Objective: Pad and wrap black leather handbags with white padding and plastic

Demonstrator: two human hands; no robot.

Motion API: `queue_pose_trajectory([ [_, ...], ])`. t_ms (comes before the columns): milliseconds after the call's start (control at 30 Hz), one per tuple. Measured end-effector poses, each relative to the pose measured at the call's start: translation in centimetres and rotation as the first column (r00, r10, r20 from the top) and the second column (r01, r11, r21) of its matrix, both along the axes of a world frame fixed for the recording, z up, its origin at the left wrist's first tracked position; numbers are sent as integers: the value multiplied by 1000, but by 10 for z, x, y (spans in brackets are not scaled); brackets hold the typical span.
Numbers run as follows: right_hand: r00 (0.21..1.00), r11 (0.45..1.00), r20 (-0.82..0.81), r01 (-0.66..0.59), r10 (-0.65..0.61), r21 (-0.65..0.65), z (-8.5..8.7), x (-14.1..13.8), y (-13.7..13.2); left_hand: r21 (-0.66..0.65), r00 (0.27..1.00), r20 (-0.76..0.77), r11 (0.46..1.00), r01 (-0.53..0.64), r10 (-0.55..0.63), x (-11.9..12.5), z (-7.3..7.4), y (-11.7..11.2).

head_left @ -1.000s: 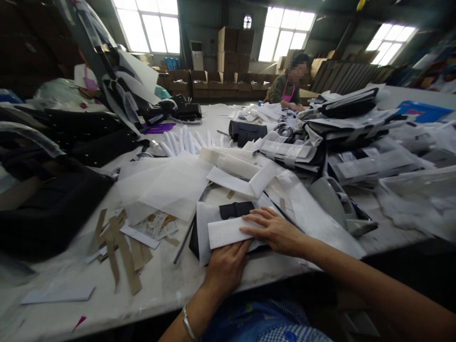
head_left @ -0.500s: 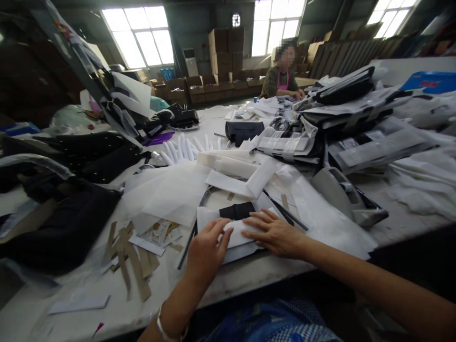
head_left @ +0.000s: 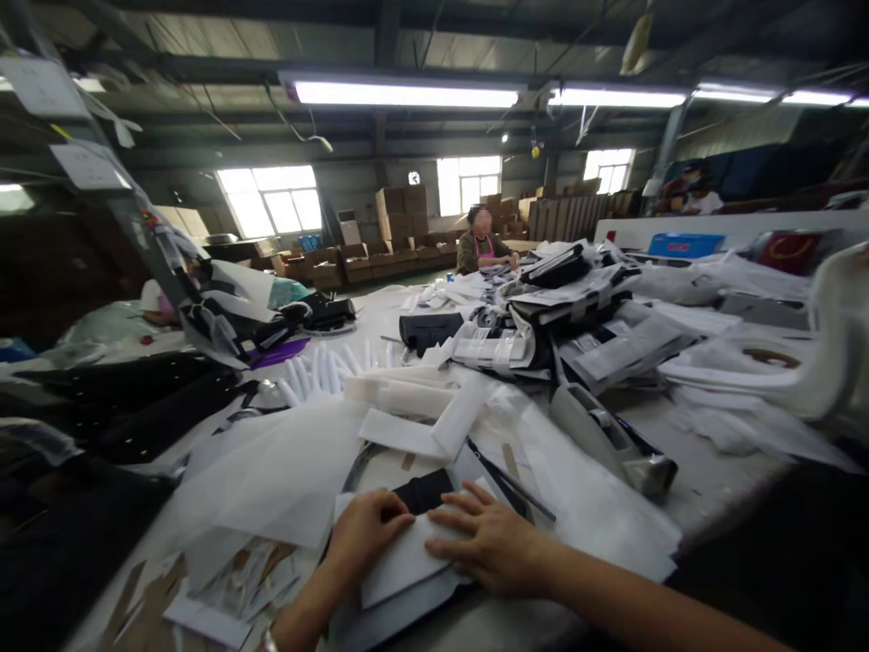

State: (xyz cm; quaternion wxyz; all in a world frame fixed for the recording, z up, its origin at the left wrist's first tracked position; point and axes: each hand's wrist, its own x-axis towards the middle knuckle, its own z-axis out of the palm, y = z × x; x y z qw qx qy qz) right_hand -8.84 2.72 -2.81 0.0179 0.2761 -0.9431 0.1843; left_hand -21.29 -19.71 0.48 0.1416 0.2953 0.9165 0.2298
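A white sheet (head_left: 400, 572) lies folded over a black piece (head_left: 424, 492) in front of me, on top of a larger grey-white layer. My left hand (head_left: 367, 536) has its fingers curled and its thumb and fingertips pinched at the sheet's left upper edge. Spread flat, my right hand (head_left: 485, 541) presses on the right part of the same sheet, fingers apart. Dark strips (head_left: 506, 489) run out beneath the layers. Just behind lies a bent white strip (head_left: 400, 433).
Thin translucent sheets (head_left: 272, 471) and brown paper strips (head_left: 153, 593) lie left. A grey bag (head_left: 604, 439) and stacked wrapped bags (head_left: 577, 308) stand right. Rolled white tubes (head_left: 312, 376) lie behind. Dark bags (head_left: 128, 398) sit far left. Another person (head_left: 479, 244) sits across the table.
The view has tilted upward, bringing ceiling lights into sight and shifting the table scene lower. Both hands stay on the white sheet, in nearly the same pose.
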Motion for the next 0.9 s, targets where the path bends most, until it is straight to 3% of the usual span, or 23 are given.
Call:
queue_pose_trajectory([
  [133,1000,1000,-15,-3,2,-23,3,2,-1,71,938,-318,983,167,-137,12,-14,-4],
  [200,1000,1000,-23,-5,5,-28,4,3,-2,177,922,-367,964,198,-122,14,-17,-4],
  [300,1000,1000,-14,-1,1,-16,4,3,-3,490,980,-174,872,-1,99,11,-6,-8],
  [400,1000,1000,-12,12,-12,0,3,3,-3,613,961,72,748,-255,269,15,11,-28],
  [500,1000,1000,-20,10,-10,20,0,-1,-2,624,886,220,640,-449,408,34,14,-72],
  [600,999,998,-38,-1,4,63,-4,-4,-1,614,726,295,459,-642,621,65,2,-136],
  [667,997,994,-73,1,7,105,-9,-4,0,589,629,334,366,-721,702,93,-8,-181],
  [767,986,987,-163,-9,35,160,-21,-7,5,540,475,360,236,-808,803,143,-27,-243],
  [900,964,986,-245,-71,106,149,-43,-20,15,470,189,342,7,-883,920,218,-68,-310],
])
